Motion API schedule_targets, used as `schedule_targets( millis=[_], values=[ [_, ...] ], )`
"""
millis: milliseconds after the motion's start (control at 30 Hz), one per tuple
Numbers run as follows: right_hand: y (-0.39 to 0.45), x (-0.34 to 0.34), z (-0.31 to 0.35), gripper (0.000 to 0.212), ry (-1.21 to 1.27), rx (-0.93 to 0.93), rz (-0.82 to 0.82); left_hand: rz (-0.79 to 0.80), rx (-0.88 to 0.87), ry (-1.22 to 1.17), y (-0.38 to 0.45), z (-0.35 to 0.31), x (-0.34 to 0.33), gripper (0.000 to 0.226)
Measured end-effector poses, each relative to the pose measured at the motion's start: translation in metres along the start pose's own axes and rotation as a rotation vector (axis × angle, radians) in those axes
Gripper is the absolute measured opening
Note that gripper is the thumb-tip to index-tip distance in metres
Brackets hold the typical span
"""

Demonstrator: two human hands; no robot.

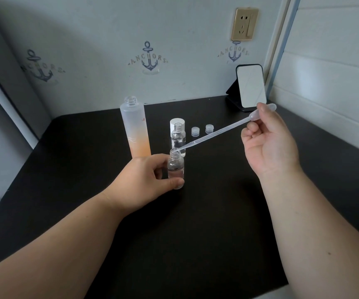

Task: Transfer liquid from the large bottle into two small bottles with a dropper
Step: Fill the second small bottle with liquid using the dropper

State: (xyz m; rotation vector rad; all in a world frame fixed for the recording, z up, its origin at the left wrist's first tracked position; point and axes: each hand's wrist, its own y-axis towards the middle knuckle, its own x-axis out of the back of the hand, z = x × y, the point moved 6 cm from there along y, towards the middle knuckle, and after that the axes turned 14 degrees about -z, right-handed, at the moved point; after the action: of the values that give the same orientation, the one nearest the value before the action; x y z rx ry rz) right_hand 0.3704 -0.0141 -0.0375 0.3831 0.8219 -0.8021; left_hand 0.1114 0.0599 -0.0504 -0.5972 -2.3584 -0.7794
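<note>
Dropper tip sits at the mouth of the near small bottle, slanting up-right to its bulb, pinched by right hand between thumb & fingers. Left hand grips that bottle low down w/ thumb and fingers, steadying it upright on the dark surface. Bottle looks part filled w/ clear liquid.

Just behind: 2nd small bottle, open, also holding clear liquid, level looks higher. Large bottle, frosted w/ orange tint at base, stands open to the left; its white cap behind the 2nd bottle. Two small caps lie off to the right, not yet on.

Judgement: late stage – far bottle prob. done, near one being topped up; capping left.

Writing: "ANCHORS" w/ anchor motifs on wall. Small red mark on large bottle, unreadable. Phone stand & socket back right.
</note>
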Motion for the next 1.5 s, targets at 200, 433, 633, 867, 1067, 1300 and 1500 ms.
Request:
schedule_targets(
  millis=[200,433,633,867,1067,1300,1500],
  values=[
    [0.002,0.001,0.001,0.016,-0.002,0.014,0.012,0.008,0.0,-0.009,0.0,0.003,0.0,0.017],
    [0.001,0.001,0.002,0.018,-0.014,0.02,0.01,0.014,0.002,-0.025,0.002,0.005,-0.002,0.021],
    [0.0,0.0,0.002,0.016,-0.02,0.021,-0.002,0.016,0.005,-0.025,0.002,0.006,-0.002,0.02],
    [0.0,0.001,0.004,0.023,-0.036,0.043,-0.014,0.021,0.012,-0.022,0.002,0.006,-0.002,0.019],
    [0.003,0.005,0.004,0.017,-0.049,0.061,-0.048,0.032,0.016,-0.021,0.001,0.006,-0.002,0.022],
    [0.006,0.009,0.001,0.013,-0.035,0.052,-0.084,0.026,0.023,-0.013,0.002,0.007,-0.004,0.021],
    [0.002,0.008,0.0,0.022,-0.002,0.001,-0.1,0.005,0.043,0.027,0.004,0.011,-0.005,0.019]
  ],
)
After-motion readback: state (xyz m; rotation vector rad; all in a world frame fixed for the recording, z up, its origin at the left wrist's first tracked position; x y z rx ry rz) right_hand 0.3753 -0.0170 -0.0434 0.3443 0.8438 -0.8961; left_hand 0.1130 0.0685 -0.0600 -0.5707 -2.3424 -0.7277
